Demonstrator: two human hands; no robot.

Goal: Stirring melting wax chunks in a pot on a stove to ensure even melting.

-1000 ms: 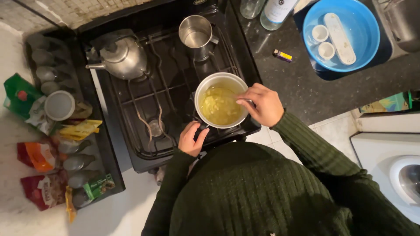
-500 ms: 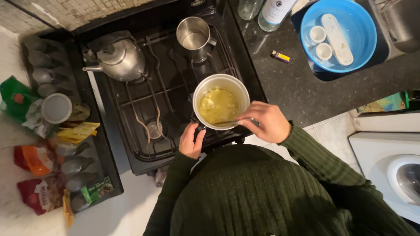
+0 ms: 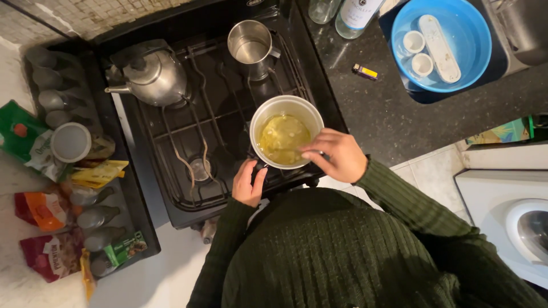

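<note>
My sleeve dark green, ribbed. Pot pale, yellow liquid inside. Stove black. Far-right basin blue. Counter black, speckled.

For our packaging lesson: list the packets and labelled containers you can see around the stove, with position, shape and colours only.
Green pouch: far left, crumpled, red spot.
Yellow sachet: left of stove, flat.
Orange-red bag: lower left.
Red bag: bottom left, white label.
Small green packet: beside it.
Bottle: top, white label.

Black gas stove carrying saucepan, kettle, steel mug; dark speckled desk bearing lighter, blue basin.
</note>
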